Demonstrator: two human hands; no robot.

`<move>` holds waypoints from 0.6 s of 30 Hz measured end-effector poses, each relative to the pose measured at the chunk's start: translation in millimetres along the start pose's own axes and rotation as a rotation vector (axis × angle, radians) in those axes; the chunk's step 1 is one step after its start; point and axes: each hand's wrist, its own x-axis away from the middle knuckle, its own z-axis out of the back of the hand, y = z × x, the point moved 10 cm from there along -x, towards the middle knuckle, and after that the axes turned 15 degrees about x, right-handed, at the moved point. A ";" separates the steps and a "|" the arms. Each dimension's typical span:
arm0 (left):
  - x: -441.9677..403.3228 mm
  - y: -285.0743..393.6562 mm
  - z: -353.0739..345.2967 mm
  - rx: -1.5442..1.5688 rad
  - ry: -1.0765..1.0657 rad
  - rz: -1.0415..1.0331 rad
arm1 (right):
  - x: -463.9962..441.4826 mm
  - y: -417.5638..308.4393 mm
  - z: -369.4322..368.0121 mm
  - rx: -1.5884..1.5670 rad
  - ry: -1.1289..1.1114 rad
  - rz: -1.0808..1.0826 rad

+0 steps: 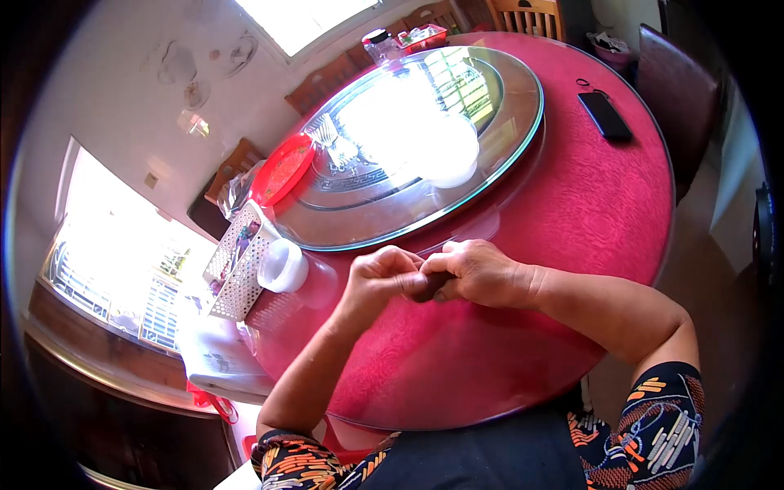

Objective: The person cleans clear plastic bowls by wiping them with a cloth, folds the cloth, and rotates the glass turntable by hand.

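My left hand (382, 276) and my right hand (483, 273) meet over the near part of the red table (457, 359). Between their pinched fingers is a small dark brown, rounded thing (430, 287), mostly covered, so its kind does not show. Fingers of both hands are closed on it. Left of my left hand stands a translucent plastic tub (282, 266). Beside that tub, a white perforated basket (242, 263) holds small dark purplish things.
A glass turntable (514, 135) rises beyond my hands, bearing a white bowl (449, 159) in strong glare. A red tray (282, 171) lies at its left edge. A black phone (604, 115) rests on the right. Farther back are a jar (380, 47) and a red basket (425, 37).
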 end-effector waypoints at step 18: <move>-186.4 115.3 43.4 -0.993 0.455 -0.174 | 0.3 -8.7 -2.3 0.413 -0.104 0.096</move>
